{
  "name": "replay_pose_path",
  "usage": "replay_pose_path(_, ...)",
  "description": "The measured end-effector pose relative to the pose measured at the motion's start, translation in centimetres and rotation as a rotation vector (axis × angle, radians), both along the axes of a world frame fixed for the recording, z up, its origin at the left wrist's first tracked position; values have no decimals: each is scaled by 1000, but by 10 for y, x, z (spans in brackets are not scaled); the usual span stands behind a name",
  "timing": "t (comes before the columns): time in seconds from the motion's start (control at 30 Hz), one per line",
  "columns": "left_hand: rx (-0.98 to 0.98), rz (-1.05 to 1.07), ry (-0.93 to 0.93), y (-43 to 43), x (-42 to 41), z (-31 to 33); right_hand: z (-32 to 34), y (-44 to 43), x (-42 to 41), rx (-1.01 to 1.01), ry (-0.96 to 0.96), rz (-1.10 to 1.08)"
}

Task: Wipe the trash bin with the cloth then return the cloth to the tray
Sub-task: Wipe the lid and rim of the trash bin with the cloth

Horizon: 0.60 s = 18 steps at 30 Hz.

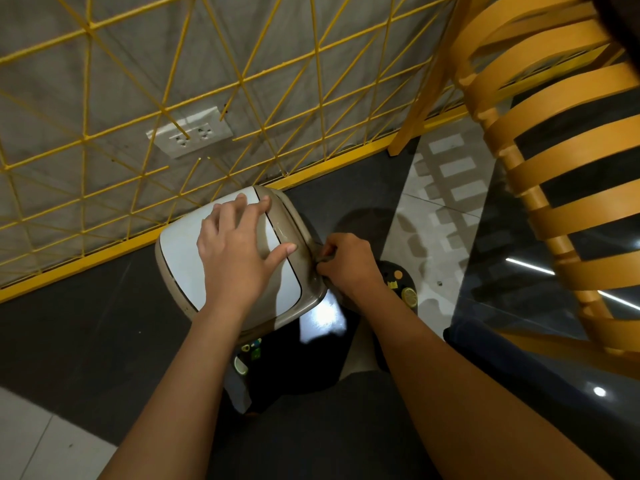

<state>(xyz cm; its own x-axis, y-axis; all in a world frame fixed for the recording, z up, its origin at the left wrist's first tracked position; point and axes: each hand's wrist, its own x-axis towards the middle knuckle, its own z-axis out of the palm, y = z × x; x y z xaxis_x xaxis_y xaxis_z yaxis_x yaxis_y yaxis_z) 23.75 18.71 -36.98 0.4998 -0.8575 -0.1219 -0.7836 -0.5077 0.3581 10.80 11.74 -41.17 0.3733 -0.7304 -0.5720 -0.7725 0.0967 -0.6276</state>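
Observation:
A beige trash bin [180, 261] with a white swing lid stands on the dark floor against the yellow grid fence. My left hand [239, 251] lies flat on the lid with fingers spread. My right hand [349, 265] is curled at the bin's right rim and pinches a small grey cloth [327, 254] against it; most of the cloth is hidden under the fingers. No tray is in view.
A yellow wire fence [242, 98] and grey wall with a power socket [194, 131] lie behind the bin. A yellow slatted chair [561, 174] stands at the right. My patterned dark shoes [401, 285] are beside the bin.

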Motion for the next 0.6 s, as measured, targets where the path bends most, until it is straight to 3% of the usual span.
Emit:
replay_pose_path(0.4,9,-4,1,-1,-1,0,11,-27,24,-31,-57,40)
replay_pose_path(0.6,1,7,6,0,1,0,5,-12,4,53,-16,42)
